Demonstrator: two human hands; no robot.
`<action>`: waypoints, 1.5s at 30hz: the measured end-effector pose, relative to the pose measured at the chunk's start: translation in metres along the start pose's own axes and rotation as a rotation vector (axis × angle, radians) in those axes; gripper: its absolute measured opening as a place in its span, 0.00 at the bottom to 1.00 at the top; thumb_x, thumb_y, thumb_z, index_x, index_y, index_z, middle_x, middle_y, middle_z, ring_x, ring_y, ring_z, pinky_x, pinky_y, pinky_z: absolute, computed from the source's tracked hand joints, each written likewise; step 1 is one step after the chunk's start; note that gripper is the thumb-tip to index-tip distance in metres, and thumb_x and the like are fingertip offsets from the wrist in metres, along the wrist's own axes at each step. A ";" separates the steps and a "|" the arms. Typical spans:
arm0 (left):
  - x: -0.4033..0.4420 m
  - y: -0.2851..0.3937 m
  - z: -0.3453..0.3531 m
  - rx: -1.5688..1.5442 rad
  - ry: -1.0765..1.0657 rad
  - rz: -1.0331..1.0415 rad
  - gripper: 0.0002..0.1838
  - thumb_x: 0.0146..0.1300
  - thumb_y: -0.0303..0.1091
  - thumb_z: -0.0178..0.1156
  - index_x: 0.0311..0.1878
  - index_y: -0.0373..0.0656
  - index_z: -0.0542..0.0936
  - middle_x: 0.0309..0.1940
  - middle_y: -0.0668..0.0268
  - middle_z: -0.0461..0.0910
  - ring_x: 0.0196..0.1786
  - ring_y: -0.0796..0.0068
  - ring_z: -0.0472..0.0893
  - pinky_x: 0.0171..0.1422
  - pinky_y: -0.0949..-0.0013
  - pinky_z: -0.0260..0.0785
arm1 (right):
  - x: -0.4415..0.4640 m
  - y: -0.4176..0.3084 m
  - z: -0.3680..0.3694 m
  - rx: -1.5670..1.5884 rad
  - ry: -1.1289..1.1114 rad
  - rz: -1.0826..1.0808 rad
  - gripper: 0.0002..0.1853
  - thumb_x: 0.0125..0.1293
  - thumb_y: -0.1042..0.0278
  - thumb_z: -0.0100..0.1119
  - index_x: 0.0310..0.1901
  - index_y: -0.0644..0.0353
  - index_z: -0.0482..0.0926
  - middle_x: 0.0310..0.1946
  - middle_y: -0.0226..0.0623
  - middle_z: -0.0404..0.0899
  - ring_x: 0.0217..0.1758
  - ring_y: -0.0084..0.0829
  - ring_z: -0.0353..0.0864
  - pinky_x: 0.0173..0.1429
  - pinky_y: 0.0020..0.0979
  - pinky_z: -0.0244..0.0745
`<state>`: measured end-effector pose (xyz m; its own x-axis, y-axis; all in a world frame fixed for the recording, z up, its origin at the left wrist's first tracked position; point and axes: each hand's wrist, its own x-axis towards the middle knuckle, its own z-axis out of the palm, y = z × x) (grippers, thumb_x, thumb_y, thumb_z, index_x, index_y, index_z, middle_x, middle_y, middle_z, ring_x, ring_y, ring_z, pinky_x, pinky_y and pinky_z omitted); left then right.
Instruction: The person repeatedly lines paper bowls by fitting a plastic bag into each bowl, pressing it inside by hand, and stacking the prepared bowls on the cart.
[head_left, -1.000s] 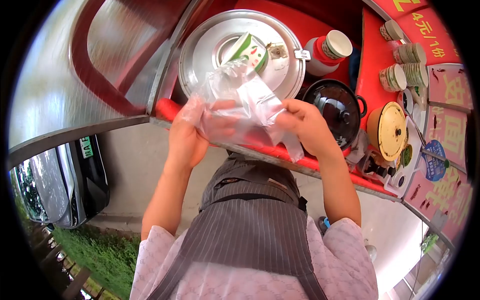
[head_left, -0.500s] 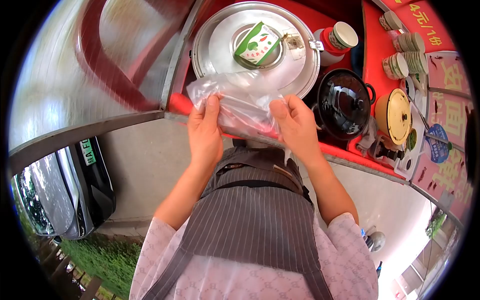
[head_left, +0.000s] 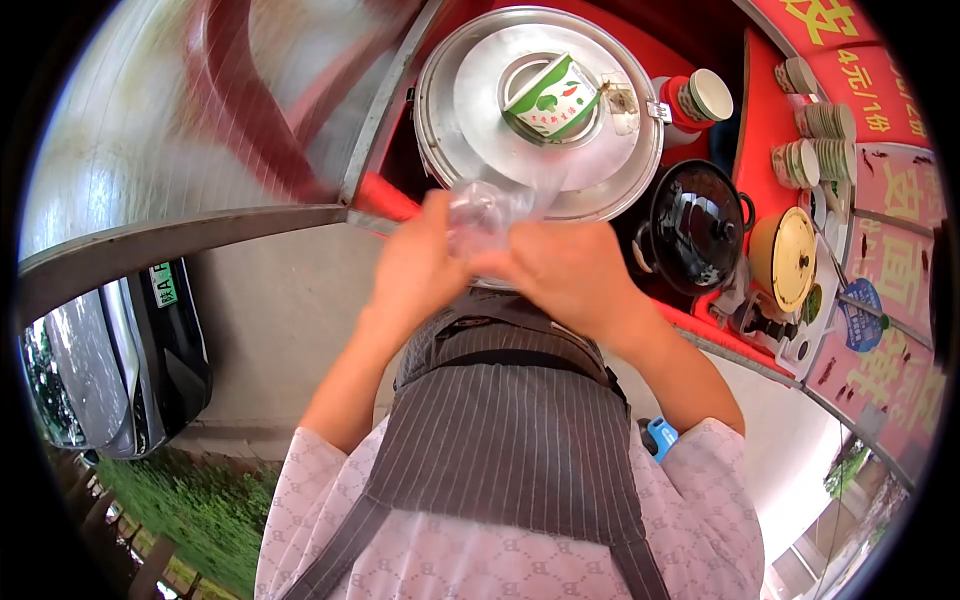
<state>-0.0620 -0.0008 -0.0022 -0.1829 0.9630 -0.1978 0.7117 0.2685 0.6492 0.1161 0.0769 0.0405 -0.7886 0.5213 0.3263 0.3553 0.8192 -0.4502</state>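
A clear plastic bag (head_left: pixel 485 212) is bunched up between my two hands, in front of my waist. My left hand (head_left: pixel 422 255) is closed on its left side. From the right, my right hand (head_left: pixel 572 268) grips the lower part of the bag, its fingers slightly smeared by motion. Just beyond the bag lies a large round metal lid (head_left: pixel 480 130). A green and white paper cup (head_left: pixel 553 97) rests on its side on top of that lid.
Right of the lid stand a black lidded pot (head_left: pixel 690 225), a yellow lidded pot (head_left: pixel 783 258) and a stack of paper cups (head_left: pixel 706 95). More cup stacks (head_left: pixel 825 122) line the red counter. A metal frame bar (head_left: pixel 180 235) runs at left, above a parked car (head_left: pixel 130 360).
The bag was spread flat between both hands and is now gathered into a bunch. My hands have come closer together, and the right one has turned inward.
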 end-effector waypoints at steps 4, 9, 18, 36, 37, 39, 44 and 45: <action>0.006 0.001 -0.029 0.088 0.388 0.197 0.31 0.60 0.18 0.53 0.68 0.52 0.74 0.56 0.49 0.77 0.44 0.42 0.82 0.46 0.48 0.76 | 0.001 0.009 0.000 -0.318 -0.215 0.007 0.09 0.60 0.64 0.64 0.27 0.56 0.75 0.17 0.37 0.78 0.18 0.37 0.81 0.21 0.37 0.74; 0.011 -0.007 -0.041 -0.117 0.197 0.666 0.37 0.56 0.16 0.58 0.66 0.64 0.79 0.67 0.50 0.69 0.55 0.47 0.81 0.54 0.55 0.78 | 0.047 0.034 -0.033 -0.532 -0.087 0.210 0.08 0.59 0.71 0.59 0.39 0.64 0.79 0.27 0.42 0.79 0.23 0.41 0.84 0.25 0.38 0.78; 0.076 -0.026 -0.061 0.178 0.337 0.261 0.27 0.60 0.17 0.50 0.61 0.46 0.82 0.55 0.48 0.81 0.57 0.45 0.81 0.60 0.60 0.75 | 0.126 0.105 -0.043 0.119 -0.404 -0.125 0.21 0.56 0.83 0.55 0.51 0.58 0.86 0.41 0.47 0.82 0.43 0.46 0.85 0.49 0.41 0.79; 0.148 0.067 -0.010 -1.184 -0.147 0.200 0.22 0.61 0.15 0.51 0.59 0.30 0.78 0.48 0.57 0.82 0.53 0.66 0.86 0.61 0.68 0.76 | 0.070 0.135 -0.076 0.086 -0.162 0.513 0.10 0.62 0.76 0.61 0.44 0.69 0.81 0.38 0.47 0.83 0.40 0.36 0.84 0.47 0.35 0.78; 0.148 0.071 -0.010 -1.162 -0.162 0.173 0.23 0.61 0.15 0.49 0.60 0.31 0.78 0.48 0.60 0.81 0.51 0.66 0.86 0.60 0.68 0.76 | 0.064 0.139 -0.074 0.088 -0.151 0.524 0.10 0.62 0.76 0.61 0.44 0.69 0.81 0.38 0.47 0.83 0.40 0.36 0.84 0.47 0.35 0.78; 0.148 0.070 -0.004 -1.116 -0.174 0.143 0.23 0.61 0.15 0.49 0.60 0.32 0.78 0.47 0.62 0.80 0.51 0.68 0.85 0.58 0.68 0.76 | 0.053 0.148 -0.067 0.163 -0.120 0.489 0.13 0.62 0.76 0.59 0.48 0.69 0.81 0.39 0.53 0.83 0.42 0.44 0.84 0.50 0.40 0.78; 0.140 0.061 0.006 -0.902 -0.161 0.157 0.27 0.58 0.15 0.49 0.61 0.36 0.78 0.43 0.66 0.77 0.43 0.74 0.81 0.51 0.72 0.74 | 0.030 0.142 -0.057 0.193 -0.133 0.503 0.21 0.62 0.75 0.64 0.58 0.66 0.78 0.45 0.49 0.81 0.49 0.38 0.81 0.57 0.38 0.76; 0.141 0.057 0.010 -0.689 -0.067 0.259 0.29 0.56 0.15 0.49 0.63 0.37 0.77 0.43 0.66 0.77 0.42 0.75 0.79 0.50 0.73 0.72 | 0.028 0.141 -0.054 0.173 -0.116 0.501 0.24 0.61 0.73 0.65 0.60 0.63 0.77 0.46 0.49 0.80 0.50 0.40 0.81 0.58 0.38 0.76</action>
<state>-0.0407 0.1501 -0.0008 -0.0091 0.9999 -0.0059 0.1352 0.0071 0.9908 0.1715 0.2199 0.0313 -0.5974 0.8002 -0.0536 0.6221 0.4202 -0.6606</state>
